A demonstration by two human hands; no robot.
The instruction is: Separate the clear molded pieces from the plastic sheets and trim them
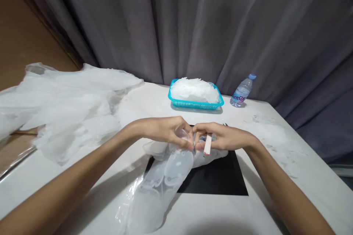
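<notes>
A translucent, milky plastic sheet [179, 165] with rounded moulded outlines hangs toward me over a black mat [217, 180]. My left hand [171, 130] is closed, thumb and fingers pinching the sheet's upper edge. Right beside it, fingertips nearly touching, my right hand [220, 136] is closed in a pinch at the same edge. A slim tool with a pale pinkish-white handle [207, 144] is also tucked in my right hand; dark pointed tips show behind the knuckles. Its exact kind is unclear. More crumpled sheet lies beneath both hands.
A turquoise basket [195, 105] heaped with white translucent pieces [193, 90] stands at the back. To its right is a water bottle [242, 91]. A large pile of translucent sheets [74, 99] covers the left side. Small scraps [273, 136] lie at right, before a grey curtain [187, 25].
</notes>
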